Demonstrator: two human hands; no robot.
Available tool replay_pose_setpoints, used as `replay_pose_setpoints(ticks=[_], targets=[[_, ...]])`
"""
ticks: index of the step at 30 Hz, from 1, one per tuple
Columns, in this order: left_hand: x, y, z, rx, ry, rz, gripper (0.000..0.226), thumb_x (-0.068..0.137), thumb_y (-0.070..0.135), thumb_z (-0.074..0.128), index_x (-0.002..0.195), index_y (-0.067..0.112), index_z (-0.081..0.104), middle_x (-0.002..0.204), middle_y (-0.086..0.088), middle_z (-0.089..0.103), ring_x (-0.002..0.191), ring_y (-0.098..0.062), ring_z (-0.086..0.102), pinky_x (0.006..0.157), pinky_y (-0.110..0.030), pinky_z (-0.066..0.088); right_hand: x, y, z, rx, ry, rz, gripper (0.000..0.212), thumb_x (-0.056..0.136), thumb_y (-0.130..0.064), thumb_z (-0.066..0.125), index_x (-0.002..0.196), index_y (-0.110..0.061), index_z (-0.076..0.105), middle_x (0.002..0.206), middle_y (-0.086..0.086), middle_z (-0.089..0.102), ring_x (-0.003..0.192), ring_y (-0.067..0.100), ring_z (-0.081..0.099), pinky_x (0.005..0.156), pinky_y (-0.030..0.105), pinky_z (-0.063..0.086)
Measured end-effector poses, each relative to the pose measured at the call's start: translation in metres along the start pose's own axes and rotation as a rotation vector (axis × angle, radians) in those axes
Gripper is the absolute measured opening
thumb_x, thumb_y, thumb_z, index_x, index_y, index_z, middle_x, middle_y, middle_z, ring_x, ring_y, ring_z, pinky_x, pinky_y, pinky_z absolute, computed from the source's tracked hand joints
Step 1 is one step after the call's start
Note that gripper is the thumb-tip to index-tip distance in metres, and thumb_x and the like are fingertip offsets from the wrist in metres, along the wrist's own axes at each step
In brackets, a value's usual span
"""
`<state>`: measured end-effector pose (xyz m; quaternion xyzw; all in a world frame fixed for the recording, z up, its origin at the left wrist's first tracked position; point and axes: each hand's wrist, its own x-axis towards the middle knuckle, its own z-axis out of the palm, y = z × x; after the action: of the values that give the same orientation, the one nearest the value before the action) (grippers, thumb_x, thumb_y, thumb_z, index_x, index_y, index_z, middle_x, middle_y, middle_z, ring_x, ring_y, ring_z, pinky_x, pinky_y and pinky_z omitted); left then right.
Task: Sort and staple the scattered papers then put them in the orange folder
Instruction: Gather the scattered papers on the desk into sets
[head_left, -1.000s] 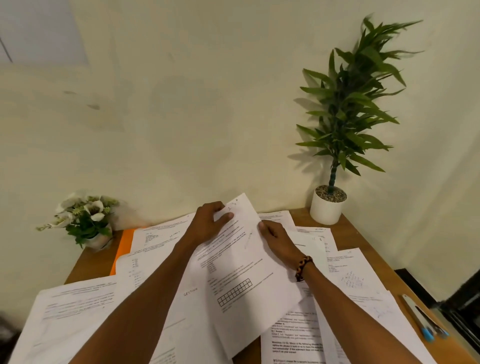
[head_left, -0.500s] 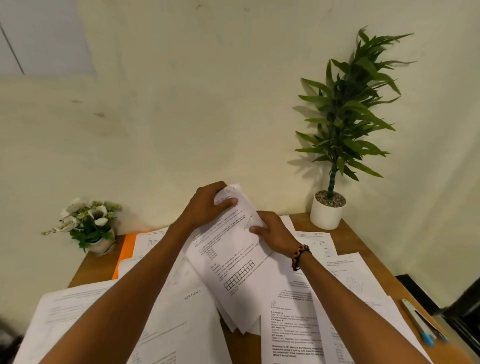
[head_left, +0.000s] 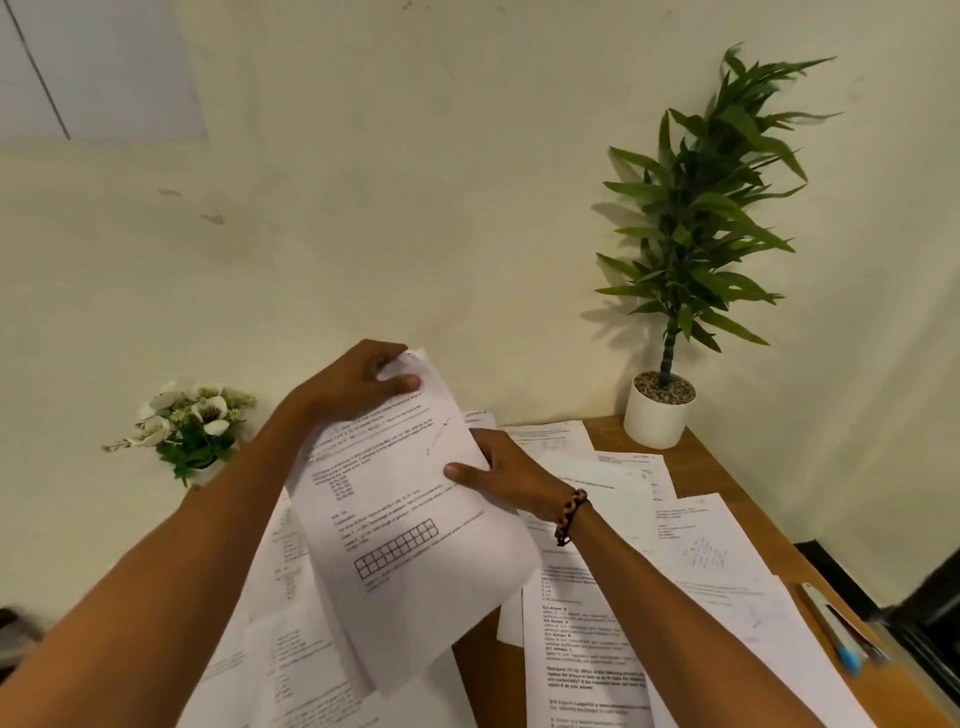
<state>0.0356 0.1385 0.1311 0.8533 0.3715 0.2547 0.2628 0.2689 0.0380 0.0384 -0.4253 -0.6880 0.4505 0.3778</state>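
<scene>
Head: left hand (head_left: 358, 387) & right hand (head_left: 506, 480) grip papers (head_left: 410, 525).

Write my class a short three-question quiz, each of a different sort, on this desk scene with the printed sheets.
1. True or false: both hands grip the lifted white printed sheets.
2. What stands nearest the wooden desk's far right corner? A) tall green plant in a white pot B) stapler C) mug
3. Which wrist wears the brown beaded bracelet?

Key: 1 true: left hand at the top, right hand at the side. 2 A. 3 right.
</scene>
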Motion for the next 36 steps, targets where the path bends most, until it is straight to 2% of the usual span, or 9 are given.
replay_pose_setpoints(ticks=[4,7,12,14,16,19,23,30,36], targets=[[-0.018,-0.016,0.025,0.028,-0.134,-0.046,0.014,0.095,0.034,0.069,0.083,0.026,0.067,0.070,0.012,0.063,0.062,-0.002,0.053,0.063,-0.023,0.041,-0.005,0.018,0.008,-0.094,0.032,0.081,0.051,0.101,-0.049,0.055,0.084,-0.002,0.051,0.071,0.012,0.048,0.061,0.025,0.050,0.054,0.035,0.047],[-0.036,-0.028,0.050,0.037,-0.217,-0.067,0.003,0.094,0.032,0.071,0.092,0.030,0.073,0.086,0.008,0.072,0.073,-0.004,0.056,0.066,-0.027,0.044,-0.012,0.034,0.009,-0.112,0.107,0.171,0.044,0.103,-0.044,0.052,0.091,-0.002,0.059,0.077,0.011,0.071,0.059,0.023,0.064,0.056,0.032,0.053],[-0.048,-0.040,0.095,0.164,-0.288,-0.219,0.029,0.093,0.047,0.067,0.103,0.021,0.058,0.108,0.006,0.059,0.096,-0.013,0.054,0.082,-0.026,0.042,-0.025,0.073,0.004,-0.326,0.220,0.170,0.017,0.099,-0.018,0.061,0.086,-0.006,0.063,0.075,0.002,0.073,0.069,0.010,0.071,0.069,0.037,0.060],[-0.049,-0.044,0.108,0.189,-0.331,-0.239,0.047,0.091,0.058,0.064,0.125,0.027,0.059,0.129,0.013,0.055,0.115,-0.008,0.051,0.103,-0.030,0.043,-0.032,0.082,0.004,-0.451,0.329,0.162,0.015,0.097,-0.019,0.059,0.082,-0.017,0.062,0.077,-0.010,0.069,0.079,0.009,0.068,0.076,0.044,0.057],[-0.046,-0.042,0.118,0.200,-0.357,-0.243,0.067,0.089,0.064,0.062,0.143,0.026,0.052,0.149,0.008,0.051,0.132,-0.013,0.049,0.114,-0.040,0.040,-0.041,0.090,0.000,-0.714,0.494,0.155,0.009,0.096,-0.023,0.057,0.092,-0.023,0.064,0.096,-0.008,0.068,0.100,0.017,0.060,0.088,0.043,0.048],[-0.040,-0.035,0.131,0.199,-0.360,-0.257,0.067,0.093,0.052,0.064,0.149,0.020,0.046,0.154,-0.001,0.046,0.139,-0.019,0.046,0.115,-0.037,0.037,-0.054,0.106,-0.008,-1.009,0.590,0.286,0.038,0.094,-0.038,0.048,0.121,-0.018,0.064,0.136,0.010,0.058,0.134,0.032,0.046,0.108,0.052,0.035],[-0.032,-0.027,0.143,0.227,-0.368,-0.242,0.067,0.095,0.048,0.062,0.151,0.018,0.041,0.157,-0.003,0.043,0.142,-0.021,0.041,0.115,-0.035,0.033,-0.067,0.124,-0.002,-1.052,0.386,0.482,0.046,0.099,-0.048,0.037,0.132,-0.018,0.052,0.137,0.010,0.053,0.128,0.031,0.046,0.103,0.048,0.036],[-0.022,-0.022,0.165,0.266,-0.489,-0.201,0.061,0.093,0.059,0.058,0.147,0.033,0.046,0.153,0.006,0.046,0.141,-0.020,0.042,0.117,-0.046,0.036,-0.073,0.111,0.002,-0.883,0.450,0.366,0.042,0.101,-0.033,0.042,0.139,-0.017,0.049,0.142,0.006,0.050,0.128,0.029,0.047,0.104,0.044,0.037],[-0.008,-0.008,0.183,0.316,-0.544,-0.165,0.065,0.097,0.055,0.055,0.152,0.027,0.039,0.159,0.002,0.039,0.145,-0.020,0.035,0.118,-0.040,0.029,-0.084,0.120,-0.015,-0.977,0.521,0.603,0.055,0.094,-0.046,0.035,0.138,-0.017,0.049,0.154,0.016,0.038,0.144,0.034,0.031,0.114,0.054,0.026]])
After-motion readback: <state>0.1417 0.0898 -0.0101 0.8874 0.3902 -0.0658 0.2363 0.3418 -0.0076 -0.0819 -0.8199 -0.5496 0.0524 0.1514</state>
